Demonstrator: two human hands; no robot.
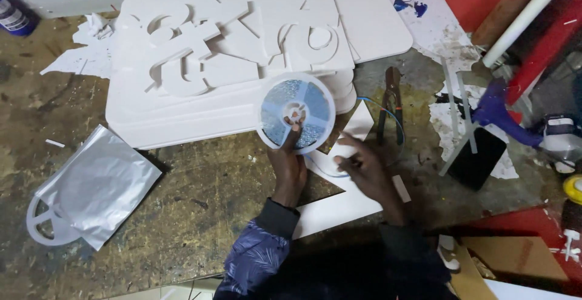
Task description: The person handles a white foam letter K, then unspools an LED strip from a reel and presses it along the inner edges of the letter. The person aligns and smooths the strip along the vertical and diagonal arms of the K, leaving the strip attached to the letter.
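While the left hand pinches one white reel by its hub, the right hand lies beside it, half-curled.

One reel of strip in hand, held upright-ish above the left hand, thumb and finger at the centre hole, its upper edge over the stack of white foam letters. A blue-white strip trails from the reel under the right hand, whose fingers are loosely bent on it; firm grip or not, cannot tell. One pair of pliers just right of the reel. One silver foil bag with one more empty reel well left on the surface. One black phone far right.
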